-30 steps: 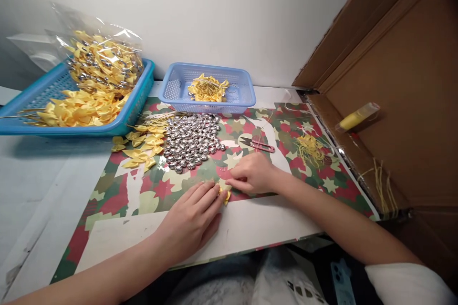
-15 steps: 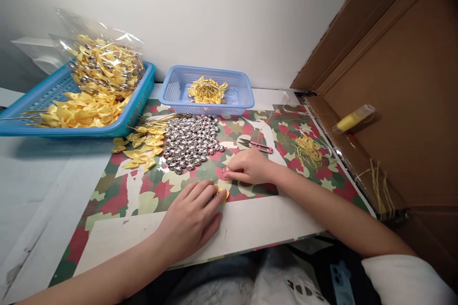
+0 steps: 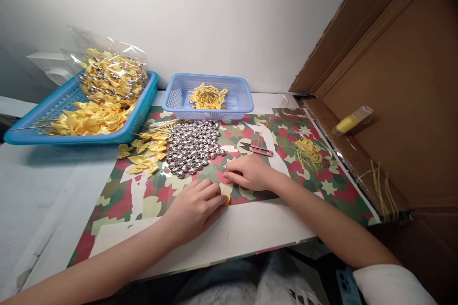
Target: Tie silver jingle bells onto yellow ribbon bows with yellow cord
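Note:
My left hand (image 3: 195, 209) rests low over the front of the patterned mat, its fingers curled round a small yellow ribbon bow (image 3: 227, 200). Only an edge of that bow shows past the fingertips. Just to the right, my right hand (image 3: 252, 172) is closed in a pinch near the mat; whatever its fingertips hold is too small to make out. Beyond both hands lies a pile of shiny silver bells or beads (image 3: 193, 145), with loose yellow bows (image 3: 146, 155) on its left. Thread snips with a pink handle (image 3: 263, 151) lie just past my right hand.
A large blue basket (image 3: 77, 139) at left holds yellow bows and a clear bag (image 3: 114, 71) of them. A smaller blue basket (image 3: 211, 115) stands at the back. Yellow thread scraps (image 3: 308, 152) lie at right, beside a cardboard wall (image 3: 400, 81) with a yellow tube (image 3: 352, 121).
The fingers of my left hand have curled in further, covering more of the yellow bow. My right hand keeps its pinch in nearly the same place. The whole view has shifted slightly.

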`<action>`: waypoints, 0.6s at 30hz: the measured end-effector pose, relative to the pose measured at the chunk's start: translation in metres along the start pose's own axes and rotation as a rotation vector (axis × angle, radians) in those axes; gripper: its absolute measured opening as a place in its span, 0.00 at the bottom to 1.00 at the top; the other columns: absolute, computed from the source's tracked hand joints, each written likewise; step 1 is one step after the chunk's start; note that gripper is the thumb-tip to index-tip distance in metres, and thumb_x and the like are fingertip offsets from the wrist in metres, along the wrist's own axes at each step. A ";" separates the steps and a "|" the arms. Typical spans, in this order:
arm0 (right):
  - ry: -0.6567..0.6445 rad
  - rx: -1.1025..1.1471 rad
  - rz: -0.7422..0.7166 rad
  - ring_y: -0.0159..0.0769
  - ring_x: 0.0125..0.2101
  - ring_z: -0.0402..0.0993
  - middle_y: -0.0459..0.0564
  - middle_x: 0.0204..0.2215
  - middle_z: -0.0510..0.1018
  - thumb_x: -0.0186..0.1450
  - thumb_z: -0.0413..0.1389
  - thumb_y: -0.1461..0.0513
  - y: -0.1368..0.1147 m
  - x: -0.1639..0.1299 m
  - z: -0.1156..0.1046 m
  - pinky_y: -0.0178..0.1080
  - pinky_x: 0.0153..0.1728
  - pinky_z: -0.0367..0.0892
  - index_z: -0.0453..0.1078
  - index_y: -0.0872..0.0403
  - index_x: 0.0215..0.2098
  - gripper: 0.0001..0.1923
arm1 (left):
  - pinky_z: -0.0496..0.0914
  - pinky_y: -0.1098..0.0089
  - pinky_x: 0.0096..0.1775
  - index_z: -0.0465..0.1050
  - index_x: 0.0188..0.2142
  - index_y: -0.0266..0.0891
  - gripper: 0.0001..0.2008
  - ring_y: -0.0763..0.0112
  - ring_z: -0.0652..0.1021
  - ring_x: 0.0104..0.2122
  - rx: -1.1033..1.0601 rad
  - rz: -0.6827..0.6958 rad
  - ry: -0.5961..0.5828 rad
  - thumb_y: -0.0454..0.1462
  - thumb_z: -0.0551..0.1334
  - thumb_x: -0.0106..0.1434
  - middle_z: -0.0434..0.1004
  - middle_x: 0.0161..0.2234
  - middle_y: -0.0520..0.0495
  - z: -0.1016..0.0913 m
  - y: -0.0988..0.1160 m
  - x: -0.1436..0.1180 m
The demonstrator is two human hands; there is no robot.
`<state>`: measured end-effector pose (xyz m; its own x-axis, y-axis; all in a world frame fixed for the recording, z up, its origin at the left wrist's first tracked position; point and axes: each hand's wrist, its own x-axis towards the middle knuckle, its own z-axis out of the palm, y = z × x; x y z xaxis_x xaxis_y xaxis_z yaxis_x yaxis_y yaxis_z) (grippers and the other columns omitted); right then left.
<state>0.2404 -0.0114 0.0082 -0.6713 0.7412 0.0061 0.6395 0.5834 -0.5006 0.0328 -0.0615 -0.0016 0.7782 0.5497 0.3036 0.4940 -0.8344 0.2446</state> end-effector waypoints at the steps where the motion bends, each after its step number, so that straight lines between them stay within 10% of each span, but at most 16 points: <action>1: 0.003 -0.020 -0.001 0.29 0.22 0.56 0.43 0.18 0.65 0.68 0.49 0.59 0.000 0.001 0.001 0.34 0.24 0.44 0.58 0.55 0.20 0.19 | 0.66 0.68 0.31 0.75 0.36 0.39 0.11 0.68 0.71 0.29 0.018 0.022 0.017 0.34 0.53 0.68 0.72 0.28 0.48 0.002 0.000 -0.001; 8: 0.019 -0.072 -0.023 0.32 0.24 0.60 0.45 0.20 0.68 0.68 0.50 0.60 0.007 0.008 0.010 0.35 0.26 0.46 0.62 0.54 0.22 0.16 | 0.66 0.69 0.28 0.75 0.31 0.38 0.14 0.70 0.71 0.26 -0.128 -0.011 0.069 0.34 0.52 0.69 0.71 0.25 0.48 -0.001 -0.003 0.000; 18: 0.552 0.023 0.297 0.43 0.44 0.65 0.51 0.41 0.75 0.68 0.50 0.55 -0.005 0.004 0.000 0.44 0.46 0.53 0.69 0.52 0.41 0.10 | 0.70 0.78 0.27 0.72 0.32 0.34 0.10 0.79 0.73 0.23 -1.790 -1.152 0.118 0.40 0.61 0.65 0.72 0.26 0.49 -0.008 -0.011 0.021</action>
<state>0.2348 -0.0110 0.0109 -0.1695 0.9366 0.3067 0.7569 0.3231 -0.5681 0.0408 -0.0406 0.0094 0.4163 0.7164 -0.5599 -0.2535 0.6828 0.6852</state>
